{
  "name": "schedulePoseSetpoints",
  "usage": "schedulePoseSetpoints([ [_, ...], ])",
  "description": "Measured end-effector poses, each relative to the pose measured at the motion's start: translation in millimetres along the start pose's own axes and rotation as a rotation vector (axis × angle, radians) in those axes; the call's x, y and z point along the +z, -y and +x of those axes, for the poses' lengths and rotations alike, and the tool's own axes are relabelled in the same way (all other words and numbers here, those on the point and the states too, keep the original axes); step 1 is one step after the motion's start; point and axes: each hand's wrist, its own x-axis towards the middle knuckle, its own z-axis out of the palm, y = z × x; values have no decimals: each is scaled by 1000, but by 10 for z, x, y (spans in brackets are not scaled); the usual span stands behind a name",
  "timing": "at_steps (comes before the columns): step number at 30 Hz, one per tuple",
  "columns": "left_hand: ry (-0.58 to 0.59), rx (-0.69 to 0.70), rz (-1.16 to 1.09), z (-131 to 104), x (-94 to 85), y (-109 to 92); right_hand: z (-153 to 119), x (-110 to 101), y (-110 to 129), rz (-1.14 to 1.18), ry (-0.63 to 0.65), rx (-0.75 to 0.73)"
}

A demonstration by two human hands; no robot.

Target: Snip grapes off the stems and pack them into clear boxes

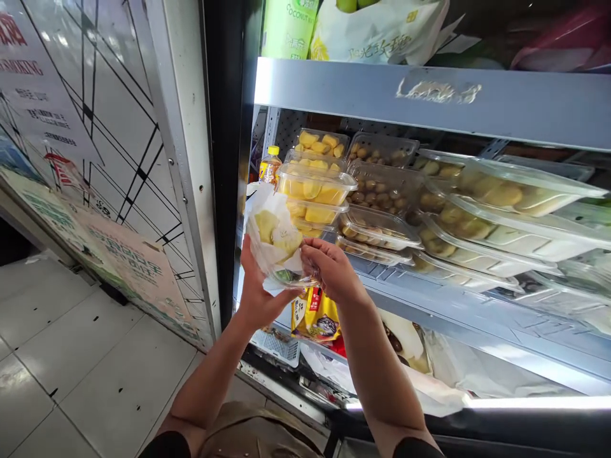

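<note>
A clear plastic container (pixel 277 245) with pale yellow-green fruit and white paper in it is held up in front of the lit shelves. My left hand (pixel 260 296) wraps round its left side and lower edge, thumb along the bottom. At the right edge, my right hand (pixel 329 267) pinches the container's rim with thumb and fingers. Just behind stand stacked clear boxes of yellow fruit (pixel 315 184), and a bottle with a yellow cap (pixel 270 165) is to their left.
Stacked boxes of small brown fruit (pixel 382 191) and larger trays (pixel 501 197) fill the middle shelf. A yellow packet (pixel 315 315) and a white basket (pixel 274 346) sit lower. A metal-edged panel (pixel 184 159) stands left, beside the tiled floor (pixel 95 362).
</note>
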Motion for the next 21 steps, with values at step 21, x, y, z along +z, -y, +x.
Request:
schedulePoseSetpoints([
  [21,71,344,-22,393,254,-304,-206,-104,764,-251,-99,-269],
])
